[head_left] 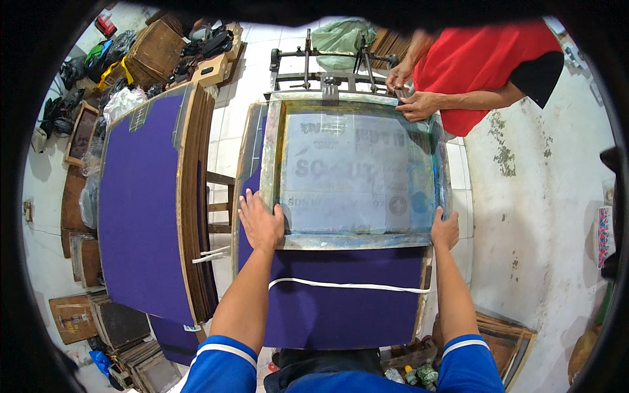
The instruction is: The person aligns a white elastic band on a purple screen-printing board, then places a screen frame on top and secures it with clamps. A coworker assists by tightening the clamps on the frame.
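Observation:
A silk-screen frame (341, 242) with a pale mesh and faint lettering lies over a purple fabric-covered board (341, 314). My left hand (260, 224) rests at its near left corner, fingers spread over the purple board's edge, the thumb against the frame's side rail. At the near right corner my right hand (445, 230) has its thumb up along the rail and its fingers curled at the outer side, partly hidden. A white cord (347, 285) runs across the purple board below the frame.
A person in a red shirt (481, 72) works at the frame's far right corner, both hands by the clamp. A metal hinge stand (327, 82) holds the far edge. On the left stands a stack of purple-topped boards (141, 209). Bags and boxes (154, 49) line the wall.

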A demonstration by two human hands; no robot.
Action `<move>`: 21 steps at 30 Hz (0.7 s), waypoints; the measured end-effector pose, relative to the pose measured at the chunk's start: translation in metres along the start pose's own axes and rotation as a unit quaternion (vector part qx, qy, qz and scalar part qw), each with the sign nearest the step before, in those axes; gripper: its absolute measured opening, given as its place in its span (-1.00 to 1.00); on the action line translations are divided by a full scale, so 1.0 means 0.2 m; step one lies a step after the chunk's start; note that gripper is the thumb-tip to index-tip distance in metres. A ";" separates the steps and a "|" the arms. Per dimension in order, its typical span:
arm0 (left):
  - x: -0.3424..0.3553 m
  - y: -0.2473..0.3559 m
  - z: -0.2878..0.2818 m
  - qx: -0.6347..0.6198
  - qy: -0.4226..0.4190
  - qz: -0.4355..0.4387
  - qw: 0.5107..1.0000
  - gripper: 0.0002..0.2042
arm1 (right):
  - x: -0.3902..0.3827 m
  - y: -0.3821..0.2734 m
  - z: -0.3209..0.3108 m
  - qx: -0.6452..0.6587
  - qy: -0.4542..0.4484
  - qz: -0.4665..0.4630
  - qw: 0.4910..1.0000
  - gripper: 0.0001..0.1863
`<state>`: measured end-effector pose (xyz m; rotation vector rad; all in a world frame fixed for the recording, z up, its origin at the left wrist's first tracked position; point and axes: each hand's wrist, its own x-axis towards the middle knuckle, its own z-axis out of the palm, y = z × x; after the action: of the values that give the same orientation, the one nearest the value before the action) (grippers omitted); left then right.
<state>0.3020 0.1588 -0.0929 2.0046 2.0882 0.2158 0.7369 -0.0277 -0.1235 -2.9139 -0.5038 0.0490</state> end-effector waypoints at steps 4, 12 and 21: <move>0.00 0.00 0.00 0.009 0.000 -0.002 1.000 -0.31 | 0.00 0.00 0.01 0.006 0.007 0.002 1.000 -0.28; 0.00 0.00 -0.01 0.006 -0.003 -0.004 1.000 -0.32 | 0.00 0.00 0.00 0.013 0.005 0.004 1.000 -0.31; 0.00 0.00 0.02 0.010 0.001 -0.003 1.000 -0.33 | 0.01 0.02 0.02 0.012 0.012 -0.004 1.000 -0.36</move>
<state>0.3024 0.1586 -0.0966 2.0097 2.1049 0.1961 0.7392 -0.0293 -0.1282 -2.8849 -0.5082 0.0202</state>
